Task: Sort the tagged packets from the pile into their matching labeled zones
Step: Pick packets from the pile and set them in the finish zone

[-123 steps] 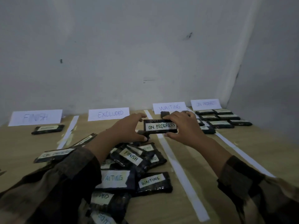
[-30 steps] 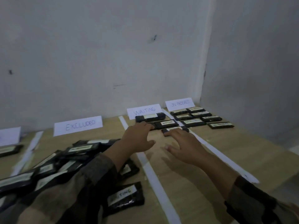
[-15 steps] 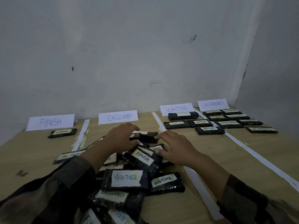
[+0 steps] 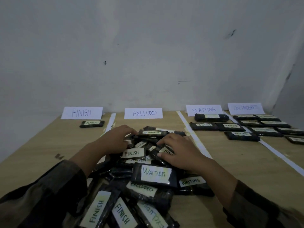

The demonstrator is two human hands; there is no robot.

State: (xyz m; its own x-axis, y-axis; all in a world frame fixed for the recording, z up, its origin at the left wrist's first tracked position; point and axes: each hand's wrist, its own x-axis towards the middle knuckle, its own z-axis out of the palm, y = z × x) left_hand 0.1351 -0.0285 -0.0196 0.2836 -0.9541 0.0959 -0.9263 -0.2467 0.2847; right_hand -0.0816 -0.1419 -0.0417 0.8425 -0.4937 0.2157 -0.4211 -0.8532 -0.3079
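Both hands have come back from the WAITING zone (image 4: pixel 218 145) onto the pile (image 4: pixel 154 174). Right hand (image 4: pixel 179 153) fingers lie apart, flat on a FINISH packet (image 4: pixel 167 152). Left hand (image 4: pixel 115 140) fingers curl down; I cannot tell if they clamp anything. An ON PROGRESS packet (image 4: pixel 152 132) sits just beyond the fingers. The step in hand looks like picking; next, probably, one packet must be pinched free and its tag matched.

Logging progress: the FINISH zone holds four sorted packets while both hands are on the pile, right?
Not quite: the head view shows only one packet below the FINISH sign. The left hand and right hand are on the pile.
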